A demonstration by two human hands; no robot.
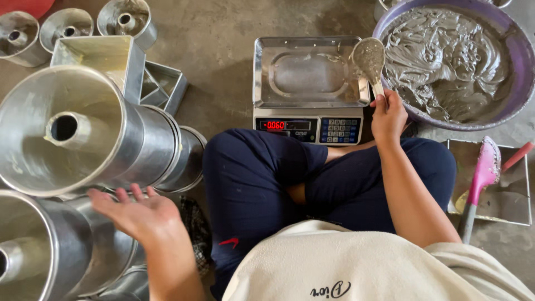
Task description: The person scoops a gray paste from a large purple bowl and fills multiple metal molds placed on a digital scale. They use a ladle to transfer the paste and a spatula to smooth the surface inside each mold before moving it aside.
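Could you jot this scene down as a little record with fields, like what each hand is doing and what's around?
Left hand: open, palm up, beside stacked metal tube pans
Right hand: grip on a spoon coated with grey batter
Spoon position: over the scale tray
Bowl: purple, holding grey batter
Far right: pink spatula on a square tray

A pink-bladed spatula (484,173) lies on a flat metal tray (515,203), right of the gripped spoon handle. 2 square tins (120,64) and 3 small tube pans (67,25) sit far left.
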